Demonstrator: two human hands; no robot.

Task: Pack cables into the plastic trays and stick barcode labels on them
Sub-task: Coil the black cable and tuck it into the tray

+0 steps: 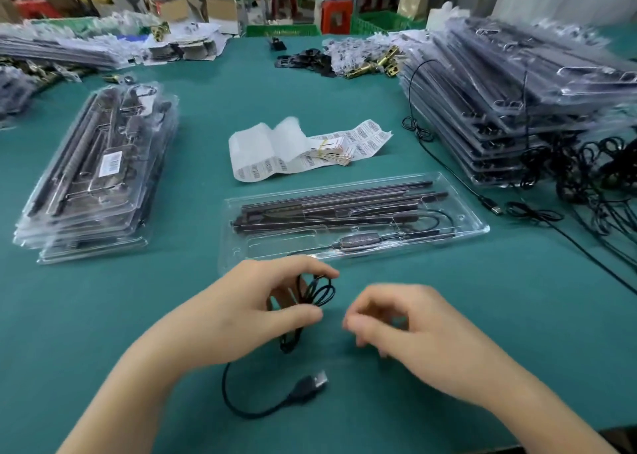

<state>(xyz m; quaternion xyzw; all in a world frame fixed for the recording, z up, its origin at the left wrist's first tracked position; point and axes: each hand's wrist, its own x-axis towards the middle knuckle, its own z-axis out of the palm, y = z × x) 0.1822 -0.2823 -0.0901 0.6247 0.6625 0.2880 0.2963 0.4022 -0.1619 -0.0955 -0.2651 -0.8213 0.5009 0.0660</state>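
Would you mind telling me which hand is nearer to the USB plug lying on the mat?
Left. The left hand holds the coiled cable just above the USB plug; the right hand sits farther off, up and to its right.

A packing workshop, probably: stacked plastic trays [510,108], barcode label sheets [344,146], blurred crates [386,22] behind the green table [206,91].

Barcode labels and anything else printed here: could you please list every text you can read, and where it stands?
Nothing is legible.
Barcode label sheets: bars show, digits too small.
Label on left tray stack: too blurred.
Green crate: faint print, unreadable.
Inline controller in open tray: marking blurred.
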